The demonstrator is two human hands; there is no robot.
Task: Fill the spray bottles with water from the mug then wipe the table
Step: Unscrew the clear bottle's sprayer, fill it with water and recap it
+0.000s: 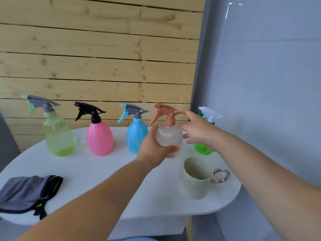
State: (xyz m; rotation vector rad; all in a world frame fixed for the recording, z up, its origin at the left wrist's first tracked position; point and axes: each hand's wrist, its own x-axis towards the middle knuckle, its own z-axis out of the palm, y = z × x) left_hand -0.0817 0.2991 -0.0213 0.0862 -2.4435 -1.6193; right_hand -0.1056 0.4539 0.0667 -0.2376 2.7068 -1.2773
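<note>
Several spray bottles stand in a row at the back of the white table (pixel 104 174): a yellow-green one (pixel 58 136), a pink one (pixel 99 138) with a black head, a blue one (pixel 136 136), a clear one (pixel 171 136) with an orange spray head (pixel 165 113), and a green one (pixel 202 148) with a white head. My left hand (pixel 154 148) grips the clear bottle's body. My right hand (pixel 199 131) reaches to the orange head's rear, fingers spread, its index fingertip touching the head. A pale green mug (pixel 196 180) with a metal ring handle stands in front.
A folded grey cloth (pixel 29 192) lies at the table's front left. A wooden slat wall stands behind the bottles and a grey wall runs close along the table's right side. My right hand partly hides the green bottle.
</note>
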